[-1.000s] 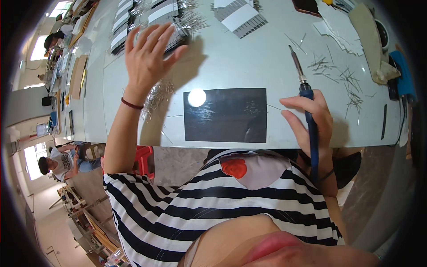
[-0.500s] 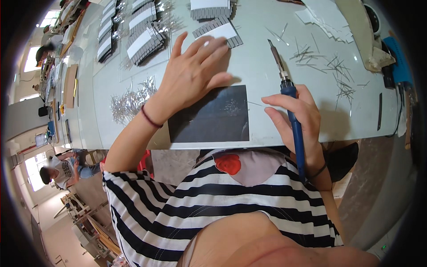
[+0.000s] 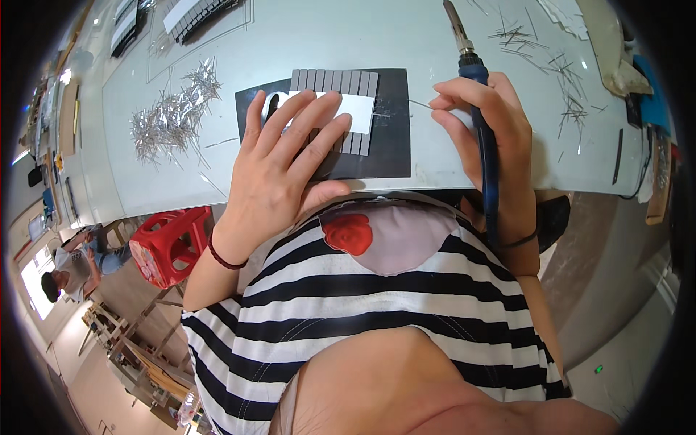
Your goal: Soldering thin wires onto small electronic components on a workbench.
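A row of grey strips [image 3: 354, 143] joined by a white band [image 3: 357, 112] lies on a dark rectangular mat [image 3: 391, 156] near the table's front edge. My left hand [image 3: 279, 170] rests flat over its left part, fingers spread, covering some of the strips. A dark, shiny curved bit shows beside the fingers; its kind is unclear. My right hand [image 3: 496, 130] holds a blue-handled soldering iron [image 3: 475, 72], tip pointing away from me. Between that hand's thumb and forefinger a thin wire [image 3: 419, 104] sticks out leftward toward the mat.
A heap of silvery wire pieces [image 3: 174, 116] lies left of the mat. Loose thin pins [image 3: 569, 87] are scattered on the right. More banded strip rows [image 3: 192, 18] sit at the far left. A red stool [image 3: 170, 246] stands left below the table; a person [image 3: 72, 268] is beyond it.
My left hand has drawn a banded strip row from the far side onto the dark mat. My right hand keeps the soldering iron and wire. The view has shifted nearer the table's front edge.
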The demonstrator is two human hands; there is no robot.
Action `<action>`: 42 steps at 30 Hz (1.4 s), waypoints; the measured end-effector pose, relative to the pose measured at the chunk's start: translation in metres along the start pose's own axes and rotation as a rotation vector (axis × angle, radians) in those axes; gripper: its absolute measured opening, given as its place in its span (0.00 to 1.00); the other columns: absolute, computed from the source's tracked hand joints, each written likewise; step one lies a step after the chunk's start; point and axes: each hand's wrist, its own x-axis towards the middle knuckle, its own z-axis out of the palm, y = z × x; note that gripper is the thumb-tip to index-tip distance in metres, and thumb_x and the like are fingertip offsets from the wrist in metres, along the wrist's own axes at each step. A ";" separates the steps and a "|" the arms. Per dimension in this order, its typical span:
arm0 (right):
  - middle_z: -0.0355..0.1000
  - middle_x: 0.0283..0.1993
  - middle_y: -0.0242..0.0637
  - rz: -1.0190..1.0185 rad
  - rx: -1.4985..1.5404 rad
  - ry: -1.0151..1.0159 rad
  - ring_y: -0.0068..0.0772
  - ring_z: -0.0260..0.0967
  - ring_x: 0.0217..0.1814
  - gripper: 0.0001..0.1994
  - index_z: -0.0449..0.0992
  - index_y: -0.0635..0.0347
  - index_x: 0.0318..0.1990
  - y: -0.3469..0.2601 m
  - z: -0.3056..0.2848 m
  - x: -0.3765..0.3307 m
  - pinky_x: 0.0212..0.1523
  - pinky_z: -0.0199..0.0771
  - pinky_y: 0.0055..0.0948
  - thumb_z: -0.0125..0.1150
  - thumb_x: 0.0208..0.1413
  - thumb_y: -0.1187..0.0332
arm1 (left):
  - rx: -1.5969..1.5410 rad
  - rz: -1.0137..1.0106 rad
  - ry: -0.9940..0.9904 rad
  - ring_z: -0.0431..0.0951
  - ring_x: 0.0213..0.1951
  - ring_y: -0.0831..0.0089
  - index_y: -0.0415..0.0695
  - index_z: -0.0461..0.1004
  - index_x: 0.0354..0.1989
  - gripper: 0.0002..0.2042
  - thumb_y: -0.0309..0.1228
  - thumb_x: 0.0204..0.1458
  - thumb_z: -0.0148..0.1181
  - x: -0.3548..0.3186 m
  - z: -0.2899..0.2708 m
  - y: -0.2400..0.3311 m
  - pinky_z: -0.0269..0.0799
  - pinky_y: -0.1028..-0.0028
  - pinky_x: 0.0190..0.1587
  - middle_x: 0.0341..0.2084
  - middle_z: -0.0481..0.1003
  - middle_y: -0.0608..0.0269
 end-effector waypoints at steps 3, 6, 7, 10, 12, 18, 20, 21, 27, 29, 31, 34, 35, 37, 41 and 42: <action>0.76 0.30 0.36 0.004 -0.034 -0.029 0.39 0.68 0.35 0.17 0.77 0.55 0.45 -0.004 0.002 -0.001 0.38 0.70 0.32 0.67 0.46 0.82 | -0.004 -0.027 0.040 0.69 0.60 0.56 0.46 0.73 0.59 0.31 0.57 0.56 0.54 -0.004 0.003 0.005 0.49 0.43 0.68 0.60 0.70 0.58; 0.76 0.29 0.35 -0.034 -0.069 -0.064 0.38 0.68 0.34 0.16 0.77 0.55 0.45 -0.005 0.005 0.003 0.37 0.70 0.32 0.67 0.48 0.82 | 0.031 -0.027 0.095 0.70 0.58 0.57 0.46 0.74 0.57 0.31 0.58 0.55 0.54 -0.006 0.008 0.006 0.48 0.43 0.68 0.58 0.71 0.59; 0.75 0.29 0.35 -0.067 -0.074 -0.085 0.37 0.68 0.35 0.16 0.77 0.55 0.45 -0.005 0.007 0.005 0.36 0.70 0.32 0.67 0.48 0.81 | 0.026 -0.026 0.099 0.70 0.58 0.57 0.46 0.74 0.57 0.31 0.58 0.55 0.54 -0.006 0.010 0.007 0.48 0.43 0.68 0.58 0.71 0.59; 0.75 0.29 0.34 -0.051 -0.032 -0.107 0.36 0.68 0.35 0.16 0.77 0.55 0.45 -0.005 0.014 0.006 0.36 0.69 0.31 0.66 0.49 0.81 | 0.039 -0.043 0.143 0.71 0.57 0.58 0.47 0.75 0.55 0.30 0.59 0.54 0.55 -0.007 0.013 0.009 0.49 0.42 0.68 0.57 0.72 0.60; 0.75 0.29 0.33 -0.024 -0.010 -0.107 0.36 0.68 0.36 0.15 0.77 0.55 0.45 -0.006 0.017 0.005 0.37 0.70 0.30 0.66 0.49 0.81 | 0.061 -0.051 0.159 0.72 0.56 0.59 0.47 0.76 0.54 0.30 0.59 0.53 0.55 -0.006 0.016 0.010 0.50 0.42 0.67 0.56 0.73 0.61; 0.77 0.32 0.32 -0.074 -0.074 -0.015 0.36 0.70 0.38 0.16 0.78 0.56 0.46 0.001 0.006 0.005 0.39 0.71 0.30 0.67 0.50 0.80 | 0.067 -0.038 0.181 0.73 0.54 0.60 0.48 0.76 0.54 0.30 0.59 0.53 0.56 -0.006 0.019 0.009 0.51 0.42 0.68 0.54 0.74 0.63; 0.77 0.32 0.32 -0.068 -0.176 0.017 0.38 0.70 0.38 0.17 0.77 0.55 0.47 0.004 0.000 0.003 0.40 0.72 0.32 0.68 0.49 0.80 | 0.067 -0.033 0.185 0.73 0.54 0.60 0.49 0.76 0.55 0.30 0.59 0.53 0.55 -0.006 0.018 0.009 0.51 0.42 0.68 0.54 0.74 0.63; 0.77 0.32 0.32 -0.067 -0.179 0.015 0.38 0.70 0.38 0.17 0.77 0.55 0.47 0.004 0.000 0.003 0.40 0.72 0.32 0.68 0.49 0.80 | 0.072 -0.029 0.187 0.73 0.54 0.60 0.49 0.76 0.55 0.29 0.59 0.53 0.55 -0.005 0.018 0.009 0.51 0.42 0.68 0.54 0.74 0.63; 0.73 0.29 0.32 0.001 -0.166 -0.008 0.39 0.68 0.36 0.18 0.77 0.53 0.46 -0.003 0.012 0.003 0.39 0.70 0.34 0.69 0.47 0.79 | 0.081 -0.033 0.166 0.73 0.54 0.61 0.50 0.76 0.55 0.29 0.59 0.53 0.55 -0.005 0.017 0.010 0.50 0.42 0.68 0.55 0.74 0.63; 0.73 0.29 0.32 -0.038 -0.176 -0.043 0.38 0.67 0.36 0.18 0.77 0.52 0.46 -0.003 0.014 0.004 0.39 0.70 0.33 0.69 0.47 0.79 | 0.082 -0.032 0.166 0.73 0.54 0.61 0.50 0.76 0.55 0.29 0.59 0.53 0.56 -0.004 0.017 0.010 0.50 0.42 0.68 0.55 0.74 0.63; 0.73 0.29 0.32 -0.024 -0.151 -0.036 0.38 0.67 0.36 0.18 0.77 0.52 0.46 -0.005 0.014 0.004 0.38 0.70 0.33 0.69 0.47 0.79 | 0.083 -0.029 0.166 0.73 0.54 0.61 0.50 0.76 0.55 0.30 0.59 0.53 0.56 -0.003 0.017 0.010 0.50 0.42 0.68 0.55 0.74 0.63; 0.73 0.30 0.31 -0.001 -0.099 -0.017 0.37 0.67 0.35 0.18 0.77 0.53 0.46 -0.003 0.015 0.002 0.38 0.69 0.33 0.69 0.47 0.78 | 0.084 -0.031 0.163 0.73 0.54 0.61 0.50 0.75 0.56 0.30 0.58 0.53 0.56 -0.004 0.018 0.010 0.50 0.42 0.68 0.55 0.74 0.64; 0.74 0.30 0.31 0.007 -0.071 -0.006 0.37 0.67 0.35 0.18 0.77 0.53 0.46 -0.002 0.015 0.001 0.37 0.69 0.32 0.70 0.47 0.78 | 0.082 -0.034 0.163 0.73 0.54 0.61 0.50 0.76 0.56 0.30 0.58 0.52 0.56 -0.004 0.018 0.010 0.50 0.42 0.68 0.55 0.74 0.64; 0.74 0.30 0.32 -0.008 -0.090 -0.005 0.36 0.67 0.35 0.17 0.77 0.54 0.46 -0.004 0.012 0.002 0.37 0.69 0.32 0.70 0.48 0.78 | 0.081 -0.036 0.162 0.73 0.54 0.61 0.51 0.76 0.56 0.30 0.59 0.52 0.57 -0.004 0.017 0.010 0.50 0.42 0.68 0.55 0.74 0.64; 0.76 0.32 0.33 -0.030 -0.073 0.078 0.34 0.70 0.35 0.14 0.77 0.56 0.45 -0.001 0.011 0.001 0.37 0.70 0.27 0.70 0.51 0.76 | 0.089 -0.052 0.180 0.74 0.53 0.62 0.51 0.77 0.54 0.29 0.59 0.52 0.57 -0.004 0.018 0.011 0.49 0.42 0.69 0.54 0.74 0.65; 0.77 0.34 0.34 -0.049 -0.010 0.080 0.32 0.71 0.35 0.12 0.76 0.59 0.47 0.002 0.009 0.000 0.38 0.71 0.26 0.68 0.55 0.73 | 0.093 -0.060 0.187 0.74 0.53 0.63 0.51 0.78 0.53 0.29 0.59 0.51 0.57 -0.004 0.018 0.012 0.49 0.43 0.69 0.54 0.75 0.65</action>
